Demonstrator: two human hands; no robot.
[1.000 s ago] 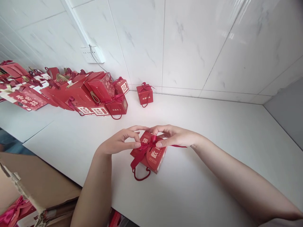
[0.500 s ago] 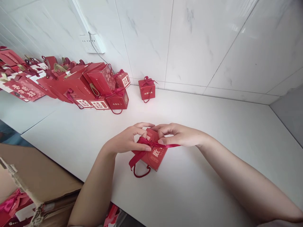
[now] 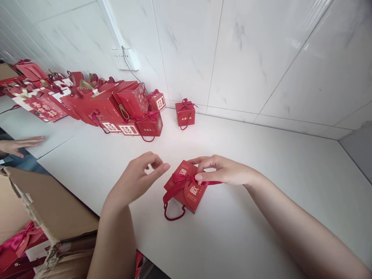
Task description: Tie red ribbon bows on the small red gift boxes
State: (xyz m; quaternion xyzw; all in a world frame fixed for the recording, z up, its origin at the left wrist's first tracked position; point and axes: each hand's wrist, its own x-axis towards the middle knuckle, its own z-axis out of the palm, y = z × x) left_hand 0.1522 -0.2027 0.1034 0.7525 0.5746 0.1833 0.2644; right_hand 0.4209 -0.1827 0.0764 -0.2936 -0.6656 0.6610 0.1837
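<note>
A small red gift box (image 3: 186,190) with gold lettering lies on the white counter (image 3: 247,217). A red ribbon (image 3: 178,181) is tied across its top, and a red cord loop hangs off its near side. My right hand (image 3: 222,170) rests at the box's right edge, thumb and fingers pinched on the ribbon's right end. My left hand (image 3: 138,180) hovers just left of the box, off the ribbon, fingers loosely curled and apart, holding nothing.
Several finished red gift boxes (image 3: 110,104) are heaped along the tiled wall at back left; one small box (image 3: 185,114) stands apart. A wall socket (image 3: 124,60) sits above them. An open cardboard carton (image 3: 43,217) is at lower left. Another person's hand (image 3: 19,144) rests at far left.
My left hand has let go of the ribbon and drawn back to the left. The right hand keeps its pinch. Another person's hand has come into view at far left.
</note>
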